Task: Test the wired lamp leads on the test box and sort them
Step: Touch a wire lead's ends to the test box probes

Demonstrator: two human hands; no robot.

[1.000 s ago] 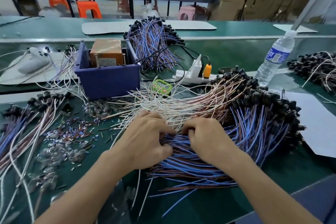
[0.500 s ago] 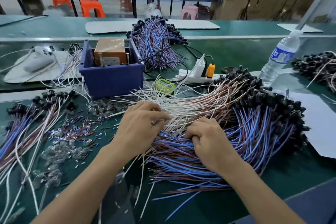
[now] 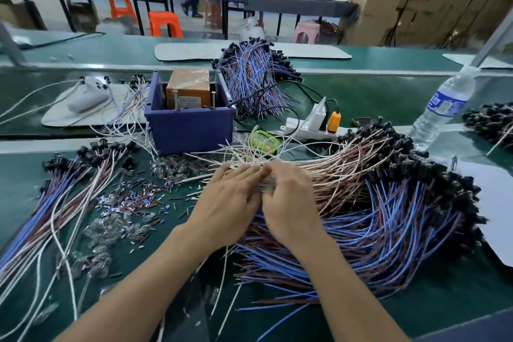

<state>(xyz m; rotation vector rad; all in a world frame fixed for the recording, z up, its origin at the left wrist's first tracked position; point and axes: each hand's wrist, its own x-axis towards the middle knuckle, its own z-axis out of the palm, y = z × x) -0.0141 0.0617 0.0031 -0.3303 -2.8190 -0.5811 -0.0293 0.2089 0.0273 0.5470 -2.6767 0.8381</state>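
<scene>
Heap of blue, brown and pale wired lamp leads (image 3: 388,216) fans over the green desk's (image 3: 444,300) right half, bare ends inward for picking. Left hand (image 3: 230,203) lies flat, steadying; right hand (image 3: 290,203) pinches pale strands. Orange test box (image 3: 187,86) waits behind.

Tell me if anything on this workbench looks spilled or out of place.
Yes. Short cut wire bits and small clear glassy pieces lie strewn loose over the green mat, between the left lead bundle and the big lead pile, not gathered in any bin. Otherwise nothing looks damaged.
</scene>
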